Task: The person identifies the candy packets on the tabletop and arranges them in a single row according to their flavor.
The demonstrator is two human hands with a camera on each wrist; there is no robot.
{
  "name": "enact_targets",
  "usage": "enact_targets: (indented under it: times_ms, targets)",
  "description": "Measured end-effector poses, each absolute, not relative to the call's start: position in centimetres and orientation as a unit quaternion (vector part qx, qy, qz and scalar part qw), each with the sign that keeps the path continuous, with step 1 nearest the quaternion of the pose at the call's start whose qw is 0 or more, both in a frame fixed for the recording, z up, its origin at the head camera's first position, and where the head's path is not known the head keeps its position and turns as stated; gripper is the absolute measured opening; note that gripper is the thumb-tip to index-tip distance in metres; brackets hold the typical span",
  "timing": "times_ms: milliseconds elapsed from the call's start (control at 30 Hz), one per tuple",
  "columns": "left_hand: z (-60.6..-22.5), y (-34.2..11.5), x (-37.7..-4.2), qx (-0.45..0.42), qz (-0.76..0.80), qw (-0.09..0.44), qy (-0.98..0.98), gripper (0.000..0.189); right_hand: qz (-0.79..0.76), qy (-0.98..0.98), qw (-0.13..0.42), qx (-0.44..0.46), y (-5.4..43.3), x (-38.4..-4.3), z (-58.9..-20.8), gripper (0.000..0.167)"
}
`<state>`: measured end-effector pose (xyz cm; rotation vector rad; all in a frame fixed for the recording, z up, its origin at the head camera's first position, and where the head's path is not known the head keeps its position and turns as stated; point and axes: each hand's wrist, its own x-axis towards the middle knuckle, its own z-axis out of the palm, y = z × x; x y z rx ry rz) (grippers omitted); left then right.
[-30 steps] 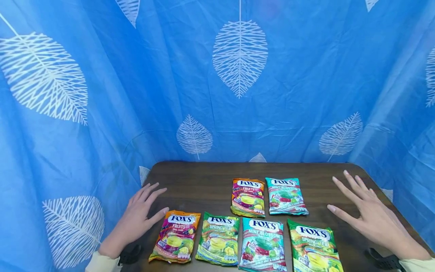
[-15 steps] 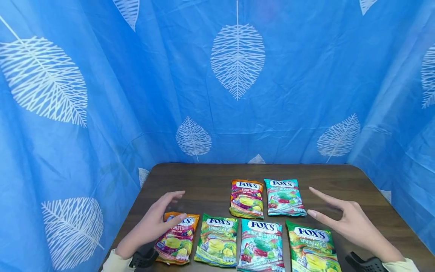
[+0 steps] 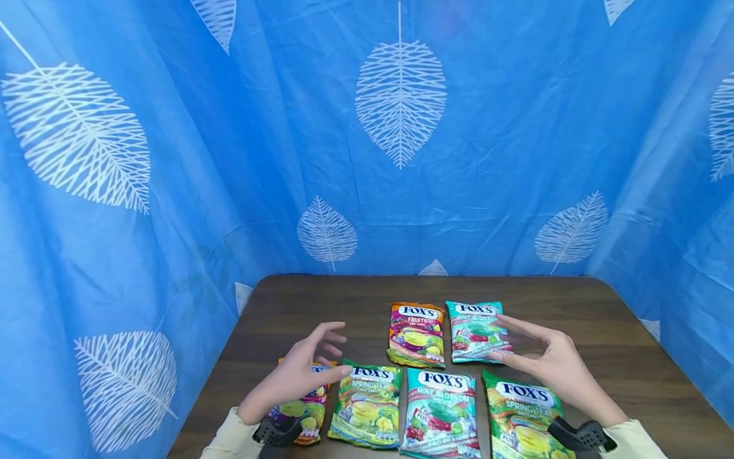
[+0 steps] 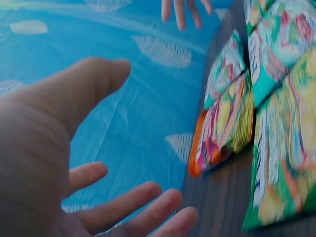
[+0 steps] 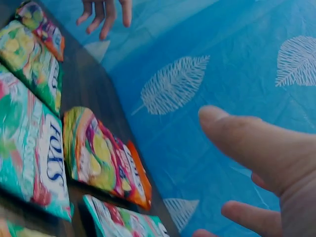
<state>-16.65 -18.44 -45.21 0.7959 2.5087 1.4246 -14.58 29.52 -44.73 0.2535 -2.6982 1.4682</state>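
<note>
Six Fox's candy bags lie flat on a dark wooden table (image 3: 344, 306). The front row holds a Fruits bag (image 3: 304, 408), a Spring Tea bag (image 3: 367, 405), a Mint Blossom bag (image 3: 441, 414) and a second Spring Tea bag (image 3: 524, 414). Behind them lie another Fruits bag (image 3: 417, 333) and another Mint Blossom bag (image 3: 473, 331). My left hand (image 3: 312, 366) is over the front Fruits bag, fingers spread, holding nothing. My right hand (image 3: 533, 354) is at the right edge of the rear Mint Blossom bag, also spread and empty. I cannot tell whether either hand touches a bag.
A blue curtain with white leaf prints (image 3: 401, 95) encloses the table on the left, back and right. Bare tabletop shows behind the bags and at the far right (image 3: 631, 338). A black wrist camera (image 3: 582, 437) sits on each sleeve.
Both hands have moved inward from the table's sides. The left now covers the front Fruits bag. The right has reached the rear Mint Blossom bag. The bags have not moved.
</note>
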Motion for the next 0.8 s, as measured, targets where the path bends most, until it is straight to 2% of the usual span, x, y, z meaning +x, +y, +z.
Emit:
enact_targets:
  times_ms: [133, 333, 633, 800]
  targets:
    - [-45.5, -16.7, -17.1, 0.252, 0.477, 0.082, 0.838, 0.069, 0.502, -0.862, 0.019, 0.063, 28.2, -15.5, -45.5, 0.069]
    - [-45.7, -15.2, -17.9, 0.231, 0.492, 0.106, 0.833, 0.069, 0.572, -0.817, 0.002, 0.072, 26.0, -16.8, -46.7, 0.063]
    - [-46.6, -13.2, -19.5, 0.198, 0.498, 0.137, 0.833, 0.066, 0.611, -0.79, -0.029, 0.051, 23.1, -19.0, -48.5, 0.073]
    - [-47.4, -12.1, -20.7, 0.192, 0.49, 0.155, 0.836, 0.06, 0.606, -0.794, -0.037, 0.037, 21.9, -19.7, -49.1, 0.072]
